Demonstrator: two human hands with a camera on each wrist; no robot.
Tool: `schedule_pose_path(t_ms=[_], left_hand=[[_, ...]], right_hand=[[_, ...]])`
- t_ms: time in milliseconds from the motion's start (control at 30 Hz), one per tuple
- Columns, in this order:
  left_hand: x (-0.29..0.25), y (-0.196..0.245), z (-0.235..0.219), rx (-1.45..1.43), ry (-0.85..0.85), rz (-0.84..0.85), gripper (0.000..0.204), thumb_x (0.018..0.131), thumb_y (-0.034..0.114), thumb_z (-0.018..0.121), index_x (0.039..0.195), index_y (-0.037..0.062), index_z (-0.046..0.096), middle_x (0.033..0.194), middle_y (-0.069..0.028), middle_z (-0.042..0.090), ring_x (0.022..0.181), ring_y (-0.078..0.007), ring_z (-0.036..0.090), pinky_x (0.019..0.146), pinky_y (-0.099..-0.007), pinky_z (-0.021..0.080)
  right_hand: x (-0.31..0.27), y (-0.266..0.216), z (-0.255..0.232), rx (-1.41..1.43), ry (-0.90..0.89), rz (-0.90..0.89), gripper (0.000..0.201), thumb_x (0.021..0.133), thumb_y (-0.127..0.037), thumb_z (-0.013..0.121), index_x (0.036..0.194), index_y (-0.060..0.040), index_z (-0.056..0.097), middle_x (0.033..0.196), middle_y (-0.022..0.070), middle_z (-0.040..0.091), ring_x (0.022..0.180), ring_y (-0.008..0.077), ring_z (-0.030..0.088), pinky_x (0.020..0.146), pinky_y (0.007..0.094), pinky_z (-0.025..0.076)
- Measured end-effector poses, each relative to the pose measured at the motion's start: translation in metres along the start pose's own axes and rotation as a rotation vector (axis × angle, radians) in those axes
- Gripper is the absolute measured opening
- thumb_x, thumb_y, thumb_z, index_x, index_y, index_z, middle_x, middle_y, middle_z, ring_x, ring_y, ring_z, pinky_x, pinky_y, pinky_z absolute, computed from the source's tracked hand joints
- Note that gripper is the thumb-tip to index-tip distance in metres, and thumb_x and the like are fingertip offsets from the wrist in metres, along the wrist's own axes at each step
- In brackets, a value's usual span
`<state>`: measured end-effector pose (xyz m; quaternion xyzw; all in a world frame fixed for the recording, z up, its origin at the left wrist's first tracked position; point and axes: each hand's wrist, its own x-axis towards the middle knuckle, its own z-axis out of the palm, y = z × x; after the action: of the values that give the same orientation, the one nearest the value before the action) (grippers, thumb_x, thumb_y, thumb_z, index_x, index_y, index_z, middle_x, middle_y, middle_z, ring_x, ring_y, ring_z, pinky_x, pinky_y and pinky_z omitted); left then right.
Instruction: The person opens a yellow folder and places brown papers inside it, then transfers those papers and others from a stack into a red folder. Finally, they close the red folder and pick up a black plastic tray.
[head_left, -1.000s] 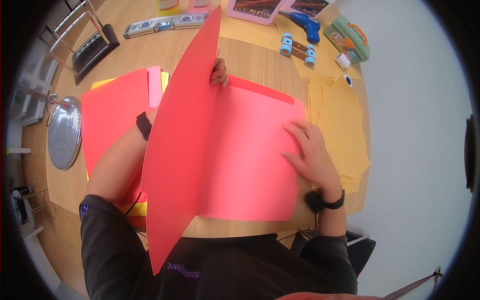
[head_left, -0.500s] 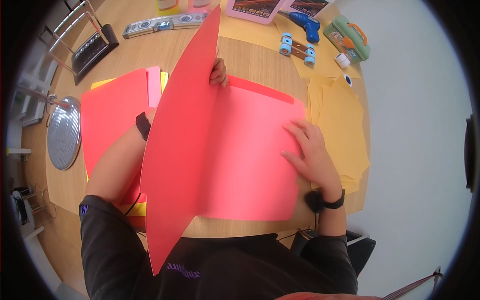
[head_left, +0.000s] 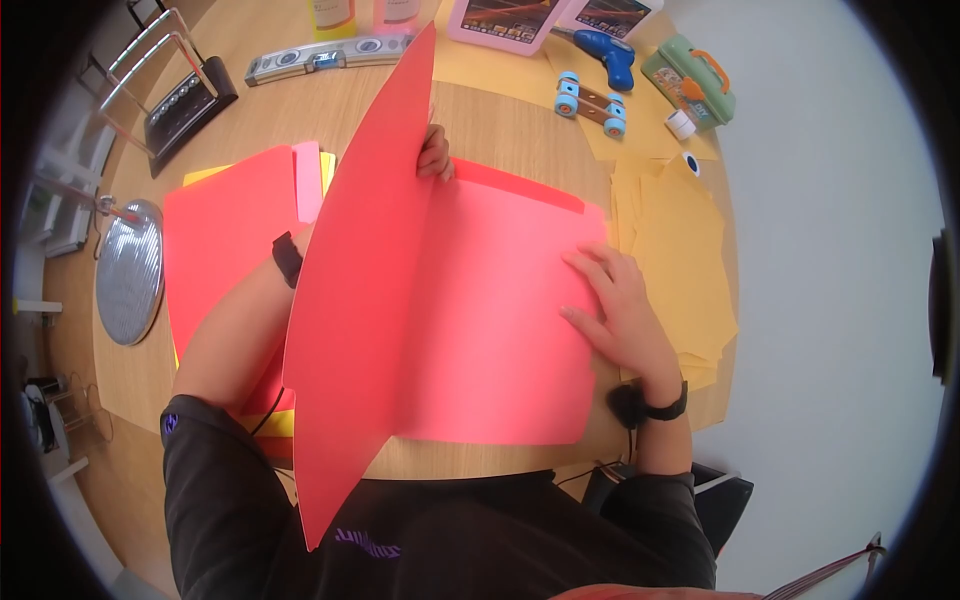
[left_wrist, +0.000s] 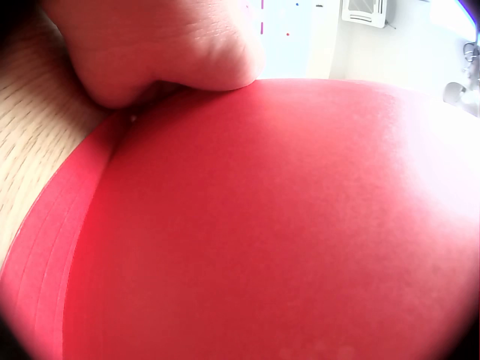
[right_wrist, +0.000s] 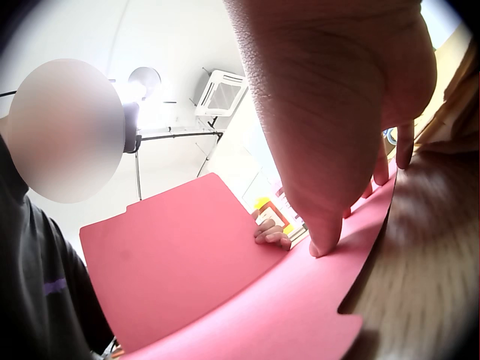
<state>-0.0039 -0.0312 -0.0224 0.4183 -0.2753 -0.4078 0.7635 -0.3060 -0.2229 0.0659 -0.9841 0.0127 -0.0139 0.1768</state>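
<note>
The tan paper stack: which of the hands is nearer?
The right hand, just beside the tan paper stack; the left hand is farther left, gripping the red folder's raised cover.

bright overhead light [right_wrist: 137, 91], fisheye-curved edges, black corners, glare whitening red folder [left_wrist: 262, 217], tabletop [right_wrist: 431, 240] blurred in right-wrist view

Head camera faces down; close wrist views share the red folder [head_left: 460, 300]

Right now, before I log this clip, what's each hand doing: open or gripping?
Left hand: closed, holding the raised cover of the red file folder.
Right hand: open, resting on the folder's flat panel.
</note>
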Motion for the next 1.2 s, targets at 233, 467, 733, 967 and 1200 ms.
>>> schedule_pose_path(t_ms=[233,467,733,967,1200], left_hand=[[-0.004,0.005,0.009,0.021,0.052,0.006,0.061,0.111,0.053,0.024,0.064,0.0154,0.036,0.061,-0.0022,0.036,0.068,-0.0216,0.047,0.079,-0.0372,0.046],[-0.005,0.005,0.007,0.05,0.031,-0.005,0.061,0.111,0.053,0.024,0.064,0.0155,0.036,0.062,-0.0018,0.036,0.069,-0.0216,0.048,0.08,-0.037,0.045],[-0.002,0.002,0.001,-0.021,-0.01,0.01,0.062,0.111,0.054,0.023,0.065,0.0144,0.037,0.062,-0.0027,0.038,0.071,-0.0224,0.049,0.082,-0.0373,0.046],[-0.003,0.001,0.0,0.044,-0.009,-0.003,0.062,0.111,0.054,0.022,0.066,0.0139,0.037,0.062,-0.0032,0.037,0.07,-0.0225,0.048,0.081,-0.0375,0.046],[-0.004,0.003,0.005,0.022,0.019,-0.008,0.062,0.111,0.054,0.023,0.066,0.0143,0.037,0.062,-0.003,0.036,0.07,-0.0221,0.047,0.08,-0.0374,0.045]], right_hand=[[0.0,0.0,0.001,0.005,-0.005,-0.004,0.056,0.091,-0.032,0.072,0.14,-0.0094,0.054,0.139,0.0153,0.049,0.127,0.0353,0.048,0.109,0.045,0.037],[0.0,0.0,0.002,0.004,0.0,-0.007,0.056,0.091,-0.032,0.072,0.14,-0.0097,0.054,0.139,0.0154,0.049,0.126,0.0352,0.048,0.109,0.045,0.037],[0.0,0.001,0.001,-0.009,-0.003,-0.006,0.056,0.091,-0.032,0.072,0.14,-0.0094,0.055,0.14,0.0152,0.05,0.126,0.0349,0.048,0.107,0.0449,0.038],[0.0,0.0,0.001,-0.004,0.002,-0.007,0.056,0.091,-0.032,0.072,0.14,-0.0094,0.055,0.14,0.015,0.05,0.127,0.0347,0.048,0.108,0.0447,0.037],[0.0,0.0,0.002,-0.004,0.0,-0.006,0.056,0.091,-0.032,0.073,0.139,-0.0091,0.055,0.139,0.0154,0.05,0.127,0.0351,0.048,0.108,0.0447,0.037]])
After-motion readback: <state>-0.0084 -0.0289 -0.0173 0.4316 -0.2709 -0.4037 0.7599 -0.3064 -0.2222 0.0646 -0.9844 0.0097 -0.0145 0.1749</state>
